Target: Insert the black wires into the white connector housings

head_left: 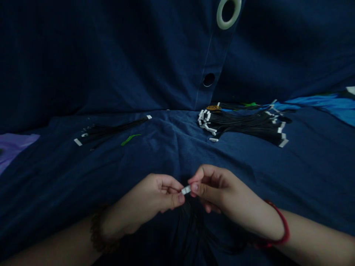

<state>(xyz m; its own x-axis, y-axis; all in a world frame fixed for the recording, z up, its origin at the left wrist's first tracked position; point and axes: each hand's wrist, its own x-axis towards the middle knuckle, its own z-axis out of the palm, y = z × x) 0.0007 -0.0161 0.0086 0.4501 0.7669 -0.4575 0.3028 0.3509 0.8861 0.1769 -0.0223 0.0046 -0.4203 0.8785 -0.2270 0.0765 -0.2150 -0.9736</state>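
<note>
My left hand [149, 195] and my right hand [213, 188] meet at the middle of the view, their fingertips pinching a small white wire connector [186, 190] from either side. A loose bunch of thin black wires [191, 231] hangs down from the hands, dark against the navy fabric. Farther off on the fabric lie a smaller bundle of black wires with white connectors [111, 132] and a larger one [244, 125]. Neither hand touches these bundles.
The navy fabric [172, 159] is rumpled beneath everything, and a navy curtain with a pale ring [229, 13] hangs behind. A green strip [130, 139] lies near the smaller bundle. Purple cloth [16, 147] and bright blue cloth [318, 107] show at the sides.
</note>
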